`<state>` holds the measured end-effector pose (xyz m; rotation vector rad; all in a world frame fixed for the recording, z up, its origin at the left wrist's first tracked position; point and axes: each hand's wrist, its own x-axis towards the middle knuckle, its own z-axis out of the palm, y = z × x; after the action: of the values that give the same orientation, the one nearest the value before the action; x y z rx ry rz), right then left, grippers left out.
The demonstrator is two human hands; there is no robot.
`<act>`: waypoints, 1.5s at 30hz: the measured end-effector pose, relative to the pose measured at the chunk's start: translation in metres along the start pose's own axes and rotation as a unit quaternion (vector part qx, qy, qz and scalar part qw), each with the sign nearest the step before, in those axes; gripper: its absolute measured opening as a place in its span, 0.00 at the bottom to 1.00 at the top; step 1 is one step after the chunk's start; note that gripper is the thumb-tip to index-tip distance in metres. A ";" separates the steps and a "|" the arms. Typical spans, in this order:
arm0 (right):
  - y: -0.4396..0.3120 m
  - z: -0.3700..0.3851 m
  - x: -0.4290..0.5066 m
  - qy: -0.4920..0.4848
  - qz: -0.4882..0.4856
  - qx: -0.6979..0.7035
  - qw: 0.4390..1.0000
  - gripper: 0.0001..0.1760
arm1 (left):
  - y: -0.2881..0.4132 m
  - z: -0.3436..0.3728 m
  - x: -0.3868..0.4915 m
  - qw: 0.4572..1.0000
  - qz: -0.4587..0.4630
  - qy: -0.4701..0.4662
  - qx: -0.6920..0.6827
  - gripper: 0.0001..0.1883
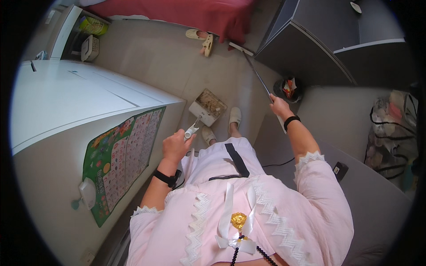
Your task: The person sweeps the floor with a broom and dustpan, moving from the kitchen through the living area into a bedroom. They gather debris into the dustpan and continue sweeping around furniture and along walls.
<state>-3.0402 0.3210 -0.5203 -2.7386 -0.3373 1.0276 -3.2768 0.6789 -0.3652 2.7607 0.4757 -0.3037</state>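
Note:
My left hand [176,145] grips the white handle end of a long-handled dustpan [203,113]. The pan rests on the floor just ahead of my feet, with brownish dust and debris [210,101] inside. In my right hand [280,105] is the long, thin pole of a broom [256,71], held out ahead of me. Its narrow white head [241,48] lies on the floor near the hanging red bed cover [229,20] and the corner of a dark cabinet [296,50]. A small reddish bit [230,48] shows beside the head's left end.
Cream clogs [207,45] lie at the bed's edge. A black bin [292,89] holding wrappers stands right of the broom pole. On the left is a white cabinet [90,89] with a green poster [123,153] on its side. Clear bags [391,133] fill the far right.

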 end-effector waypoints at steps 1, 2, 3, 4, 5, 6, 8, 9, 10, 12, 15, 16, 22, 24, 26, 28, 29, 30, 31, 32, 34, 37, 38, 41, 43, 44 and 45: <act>0.001 0.005 0.005 0.001 0.007 -0.002 1.000 0.32 | 0.000 0.001 0.000 1.000 0.001 -0.002 0.003 0.21; 0.002 0.011 0.007 0.002 0.018 -0.003 1.000 0.32 | 0.001 0.001 0.000 1.000 0.003 0.002 -0.001 0.21; 0.003 0.019 0.004 -0.001 0.018 0.001 1.000 0.32 | 0.002 0.001 0.000 1.000 0.006 0.004 0.001 0.21; 0.005 0.029 -0.004 -0.003 0.023 0.007 1.000 0.32 | 0.002 0.001 0.000 1.000 0.010 0.007 0.011 0.21; 0.007 0.039 -0.015 -0.006 0.033 0.007 0.999 0.32 | 0.003 0.001 0.000 1.000 0.010 0.008 0.003 0.21; 0.009 0.047 -0.026 -0.014 0.048 0.028 0.998 0.32 | 0.003 0.001 0.001 1.000 0.010 0.012 0.001 0.22; 0.010 0.060 -0.053 0.012 0.044 0.089 0.995 0.33 | 0.004 0.001 0.002 1.000 0.007 0.005 -0.001 0.22; 0.007 0.063 -0.063 0.018 0.053 0.106 0.993 0.33 | 0.003 0.001 0.003 1.000 0.003 -0.002 0.000 0.22; 0.005 0.063 -0.075 0.020 0.042 0.127 0.991 0.33 | 0.003 0.001 0.003 1.000 -0.001 -0.003 0.008 0.22; 0.001 0.062 -0.104 0.008 0.056 0.151 0.987 0.33 | 0.003 0.000 0.004 1.000 -0.001 -0.009 0.007 0.22; 0.000 0.054 -0.139 -0.023 0.091 0.165 0.982 0.33 | 0.001 0.000 0.005 1.000 -0.002 -0.008 0.008 0.21; 0.000 0.053 -0.145 -0.034 0.117 0.173 0.977 0.33 | 0.001 -0.001 0.004 1.000 -0.004 -0.014 0.013 0.21; 0.017 0.045 -0.098 0.045 0.078 0.059 0.994 0.33 | 0.000 -0.002 0.002 1.000 0.003 0.004 0.017 0.21; 0.022 0.044 -0.067 0.042 0.082 0.091 0.992 0.33 | 0.000 -0.002 0.001 1.000 0.009 0.007 -0.005 0.21; 0.023 0.051 -0.046 0.023 0.098 0.159 0.982 0.34 | 0.001 -0.002 -0.001 1.000 0.011 0.007 -0.009 0.21; 0.013 0.071 -0.044 -0.005 0.080 0.284 0.955 0.34 | 0.000 -0.001 0.000 1.000 0.017 -0.002 0.003 0.22; 0.007 0.080 -0.047 -0.021 0.095 0.341 0.935 0.34 | 0.000 0.000 0.000 1.000 0.021 0.006 0.000 0.22; -0.005 0.094 -0.053 0.031 0.073 0.333 0.939 0.36 | -0.001 0.000 0.001 1.000 0.023 0.008 0.001 0.22; -0.005 0.098 -0.069 -0.075 0.122 0.361 0.922 0.34 | -0.002 0.001 0.002 0.999 0.028 0.014 0.005 0.22; -0.010 0.106 -0.086 -0.050 0.086 0.319 0.943 0.34 | -0.003 0.001 0.002 1.000 0.025 0.010 0.005 0.22; -0.018 0.113 -0.119 -0.055 0.050 0.280 0.957 0.35 | -0.005 0.002 0.003 1.000 0.022 0.012 0.009 0.22; -0.023 0.116 -0.163 -0.141 0.043 0.314 0.938 0.34 | -0.008 0.003 0.002 0.999 0.031 0.008 0.001 0.22; -0.024 0.118 -0.175 -0.163 0.029 0.335 0.928 0.34 | -0.009 0.003 0.001 0.999 0.035 0.008 0.002 0.22; -0.027 0.129 -0.201 -0.185 -0.017 0.377 0.907 0.32 | -0.012 0.003 0.000 0.999 0.049 0.014 0.008 0.22; -0.034 0.140 -0.219 -0.095 -0.062 0.381 0.918 0.31 | -0.016 0.003 -0.001 0.998 0.058 0.023 0.010 0.22; -0.035 0.142 -0.230 -0.077 -0.081 0.409 0.905 0.32 | -0.018 0.003 -0.003 0.998 0.057 0.013 0.007 0.22; -0.038 0.144 -0.240 -0.070 -0.065 0.424 0.901 0.33 | -0.020 0.003 -0.004 0.998 0.056 0.007 0.008 0.22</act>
<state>-3.3169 0.3053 -0.4677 -1.8415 -0.0532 1.0172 -3.2878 0.6944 -0.3727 2.7938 0.3204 -0.2621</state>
